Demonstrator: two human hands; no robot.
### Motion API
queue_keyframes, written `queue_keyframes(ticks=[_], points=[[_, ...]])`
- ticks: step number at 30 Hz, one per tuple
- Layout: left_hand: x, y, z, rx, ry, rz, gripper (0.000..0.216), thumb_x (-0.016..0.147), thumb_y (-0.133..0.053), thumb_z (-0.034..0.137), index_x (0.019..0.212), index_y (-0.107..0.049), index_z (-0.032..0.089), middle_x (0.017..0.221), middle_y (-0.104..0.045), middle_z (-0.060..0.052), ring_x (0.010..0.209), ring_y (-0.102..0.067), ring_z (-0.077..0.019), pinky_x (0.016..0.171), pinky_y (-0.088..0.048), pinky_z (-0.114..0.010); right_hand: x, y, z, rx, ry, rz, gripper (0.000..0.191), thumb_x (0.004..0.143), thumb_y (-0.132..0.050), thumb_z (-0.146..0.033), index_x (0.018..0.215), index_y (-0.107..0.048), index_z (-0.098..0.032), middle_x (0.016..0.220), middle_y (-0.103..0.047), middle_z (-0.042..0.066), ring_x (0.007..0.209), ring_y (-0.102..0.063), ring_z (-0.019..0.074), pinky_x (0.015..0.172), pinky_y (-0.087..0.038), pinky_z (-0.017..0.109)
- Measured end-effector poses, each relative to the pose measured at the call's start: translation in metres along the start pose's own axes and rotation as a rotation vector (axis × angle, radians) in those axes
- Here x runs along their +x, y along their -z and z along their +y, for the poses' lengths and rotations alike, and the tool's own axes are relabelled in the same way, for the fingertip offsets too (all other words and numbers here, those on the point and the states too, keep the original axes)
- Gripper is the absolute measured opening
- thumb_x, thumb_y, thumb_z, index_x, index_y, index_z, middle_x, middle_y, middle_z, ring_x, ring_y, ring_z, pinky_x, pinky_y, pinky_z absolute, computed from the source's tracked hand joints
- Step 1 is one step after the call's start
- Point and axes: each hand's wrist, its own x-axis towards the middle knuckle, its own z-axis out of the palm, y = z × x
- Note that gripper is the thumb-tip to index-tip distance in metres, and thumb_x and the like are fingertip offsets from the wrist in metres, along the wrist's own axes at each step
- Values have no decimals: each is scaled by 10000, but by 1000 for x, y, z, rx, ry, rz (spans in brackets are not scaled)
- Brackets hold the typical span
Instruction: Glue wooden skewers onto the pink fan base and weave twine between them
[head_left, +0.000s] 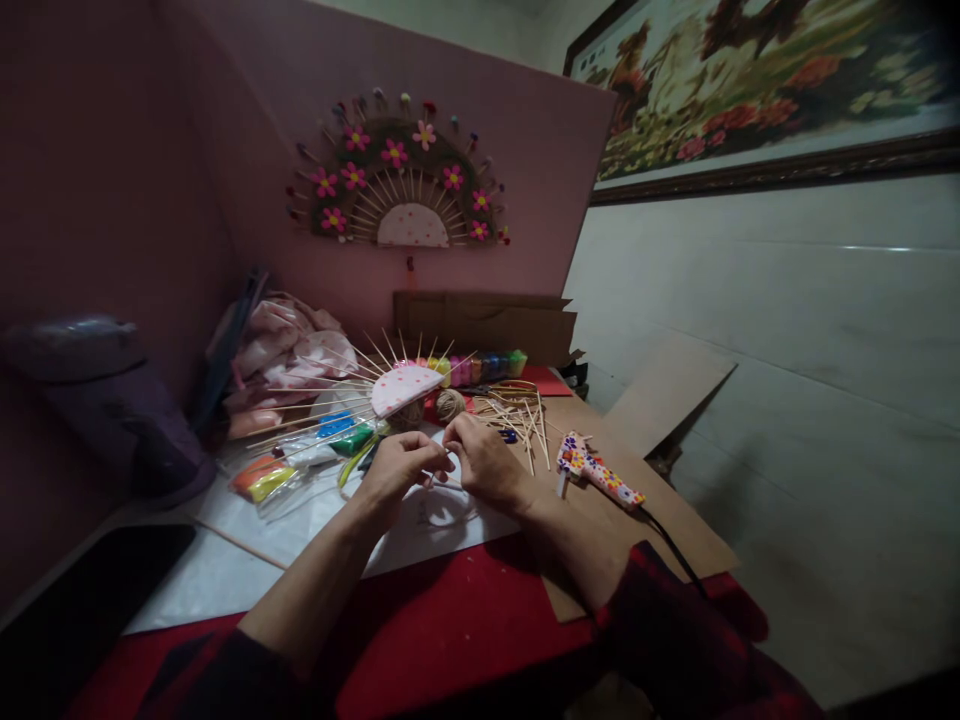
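Note:
My left hand (pixel 403 466) and my right hand (pixel 484 462) meet over the white sheet, fingertips pinched close together. Whatever they grip is small and mostly hidden by the fingers. Just below them a thin pale loop (pixel 454 520), like cord or a strip, curves over the sheet; whether it runs into my fingers I cannot tell. Directly behind my hands stands a white half-disc with pink dots (pixel 405 389), thin wooden sticks fanning out from its curved edge. A ball of twine (pixel 450 404) sits behind my right hand.
Loose sticks (pixel 531 425) and a flower-patterned glue gun (pixel 600 472) lie on cardboard (pixel 667 530) at right. Bags of coloured material (pixel 262 478) and pink cloth (pixel 289 335) are at left, beside a purple bin (pixel 112 420). A flowered fan decoration (pixel 394 152) hangs behind.

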Motion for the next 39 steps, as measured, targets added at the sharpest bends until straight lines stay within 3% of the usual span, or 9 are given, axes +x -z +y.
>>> queue_keyframes(ticks=[15, 18, 21, 24, 27, 31, 34, 39], points=[[5, -2, -8, -48, 27, 11, 97, 515, -683, 157, 465, -607, 121, 476, -613, -45, 454, -527, -110, 478, -391, -219, -3, -10, -6, -67, -72, 73, 102, 716, -516, -132, 783, -472, -196, 814, -550, 65, 732, -502, 194, 668, -405, 301], [3, 0, -7, -123, 56, 62, 142, 516, -728, 228, 539, -637, 121, 593, -668, -66, 542, -583, -140, 498, -420, -228, 0, -10, -2, 126, -116, 143, 61, 799, -460, -155, 774, -498, -196, 785, -570, 49, 744, -531, 180, 692, -412, 298], [3, -1, -6, -241, 8, 164, 249, 501, -781, 290, 659, -676, 128, 655, -667, -38, 580, -567, -116, 506, -413, -208, 3, -8, -4, 482, -332, 231, 149, 872, -457, -303, 810, -534, -191, 708, -584, 14, 610, -516, 134, 580, -406, 260], [5, -3, -7, -316, -24, 242, 323, 460, -822, 303, 698, -677, 138, 625, -621, 9, 555, -512, -77, 494, -371, -179, 4, -8, -11, 928, -538, 75, 317, 826, -531, -498, 837, -541, -181, 566, -532, -47, 394, -359, 65, 387, -264, 200], [7, -3, -10, -343, -16, 232, 339, 458, -824, 307, 711, -664, 149, 623, -606, 18, 575, -525, -90, 508, -371, -187, 4, -9, -18, 1191, -623, -58, 424, 681, -693, -533, 830, -549, -163, 541, -546, -60, 340, -324, 30, 336, -189, 176], [6, 0, -10, -276, -61, 164, 286, 547, -777, 344, 723, -652, 157, 613, -586, 23, 560, -510, -97, 497, -369, -199, 4, -7, -23, 1194, -681, 12, 315, 624, -744, -389, 659, -526, -164, 439, -500, -83, 314, -301, 18, 321, -176, 169], [4, 1, -7, -119, -164, 185, 265, 588, -751, 366, 661, -646, 134, 564, -565, 20, 509, -456, -79, 473, -341, -197, 5, -5, -26, 1143, -639, 15, 229, 635, -702, -283, 600, -509, -165, 445, -518, -74, 353, -372, 27, 354, -248, 161], [4, 0, -4, -35, -234, 200, 243, 610, -716, 356, 632, -635, 127, 525, -550, 24, 482, -442, -80, 471, -337, -207, 3, -8, -24, 1158, -609, -53, 248, 695, -676, -358, 688, -509, -174, 516, -588, -51, 423, -522, 73, 438, -410, 196]])
